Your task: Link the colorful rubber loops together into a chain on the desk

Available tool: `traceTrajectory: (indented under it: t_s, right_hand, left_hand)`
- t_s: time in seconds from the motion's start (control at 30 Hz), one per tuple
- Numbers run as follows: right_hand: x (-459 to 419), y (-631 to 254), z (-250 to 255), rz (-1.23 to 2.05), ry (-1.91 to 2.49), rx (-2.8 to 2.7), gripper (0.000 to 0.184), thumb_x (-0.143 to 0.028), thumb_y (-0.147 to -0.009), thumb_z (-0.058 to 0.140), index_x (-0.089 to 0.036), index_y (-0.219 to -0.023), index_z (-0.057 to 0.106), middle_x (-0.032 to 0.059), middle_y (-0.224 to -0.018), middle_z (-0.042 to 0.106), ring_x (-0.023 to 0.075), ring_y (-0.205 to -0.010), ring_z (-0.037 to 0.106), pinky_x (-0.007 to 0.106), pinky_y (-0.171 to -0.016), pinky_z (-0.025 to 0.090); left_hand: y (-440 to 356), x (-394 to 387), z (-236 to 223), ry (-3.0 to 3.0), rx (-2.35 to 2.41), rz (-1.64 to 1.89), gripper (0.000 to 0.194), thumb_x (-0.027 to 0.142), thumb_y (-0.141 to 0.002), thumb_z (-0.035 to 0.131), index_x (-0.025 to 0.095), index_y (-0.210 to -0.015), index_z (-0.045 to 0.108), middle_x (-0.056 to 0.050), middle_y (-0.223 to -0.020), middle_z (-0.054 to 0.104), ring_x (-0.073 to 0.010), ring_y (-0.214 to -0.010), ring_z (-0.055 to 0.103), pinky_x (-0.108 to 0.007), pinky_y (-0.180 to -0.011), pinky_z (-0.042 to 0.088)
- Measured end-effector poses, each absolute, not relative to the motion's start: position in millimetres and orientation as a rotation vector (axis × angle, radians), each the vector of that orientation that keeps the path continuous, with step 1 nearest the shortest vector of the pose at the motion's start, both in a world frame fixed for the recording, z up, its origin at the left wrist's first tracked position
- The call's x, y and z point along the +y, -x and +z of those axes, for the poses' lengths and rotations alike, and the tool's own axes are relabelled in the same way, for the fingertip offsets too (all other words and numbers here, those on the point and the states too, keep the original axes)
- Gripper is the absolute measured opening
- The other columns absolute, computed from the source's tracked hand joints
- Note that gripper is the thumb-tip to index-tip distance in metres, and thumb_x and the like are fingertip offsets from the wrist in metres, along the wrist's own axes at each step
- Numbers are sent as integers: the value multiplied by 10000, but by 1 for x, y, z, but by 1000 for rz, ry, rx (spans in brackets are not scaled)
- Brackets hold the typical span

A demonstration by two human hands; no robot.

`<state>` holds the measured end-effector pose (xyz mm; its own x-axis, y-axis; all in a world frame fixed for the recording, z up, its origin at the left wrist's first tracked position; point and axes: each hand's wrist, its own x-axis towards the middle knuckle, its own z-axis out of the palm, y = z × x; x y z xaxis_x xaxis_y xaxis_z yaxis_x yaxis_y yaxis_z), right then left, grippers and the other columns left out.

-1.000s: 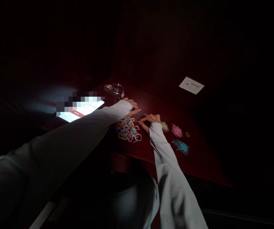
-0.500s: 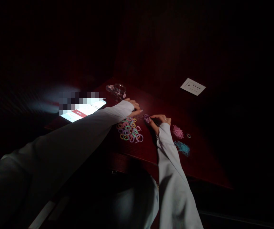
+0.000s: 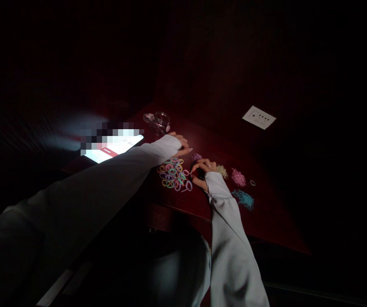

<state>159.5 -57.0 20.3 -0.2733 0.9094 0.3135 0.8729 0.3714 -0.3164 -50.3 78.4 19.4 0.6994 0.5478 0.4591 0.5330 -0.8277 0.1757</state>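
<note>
On the table my left hand [image 3: 181,143] rests just beyond a mixed pile of small coloured hair ties [image 3: 172,172]. Its fingers are stretched out and nothing shows in them. My right hand [image 3: 205,170] is at the right edge of that pile, thumb and forefinger curved and a little apart. Their tips are close to a pink hair tie [image 3: 186,172]; whether they touch it I cannot tell. Just beyond the right hand lies a purple bunch [image 3: 196,157]. To its right are a pale yellow bunch [image 3: 222,171], a pink bunch [image 3: 238,177] and a blue bunch [image 3: 244,198].
A clear jar [image 3: 162,121] stands behind my left hand. A lit phone [image 3: 113,149] lies left of my left forearm. One single hair tie [image 3: 252,182] is by the pink bunch. A white socket plate [image 3: 259,117] is on the dark wall. The dark red table [image 3: 273,226] ends near my lap.
My right hand has moved from the purple bunch toward me and left, to the edge of the mixed pile. The yellow bunch has come into view. My left hand has stayed in place.
</note>
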Motion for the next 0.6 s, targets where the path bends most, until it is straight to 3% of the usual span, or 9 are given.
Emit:
traceTrajectory:
  t_s: [0.37, 0.6]
  right_hand:
    - [-47, -163, 12, 89, 1445, -2166, 107, -225, -774, 696, -271, -869, 711, 49, -1149, 658, 269, -1099, 518, 421, -999, 418]
    - [-41, -167, 14, -85, 1503, -2032, 82, -310, -817, 695, -264, -882, 714, 47, -1079, 681, 267, -1049, 529, 419, -963, 397]
  left_hand:
    - [51, 81, 14, -2863, 905, 840, 421, 421, -1036, 440, 191, -931, 777, -50, -971, 785, -175, -999, 656, -324, -944, 367]
    - [52, 78, 19, -2874, 906, 805, 403, 414, -1037, 453, 186, -943, 772, -56, -989, 785, -183, -1017, 659, -329, -931, 372]
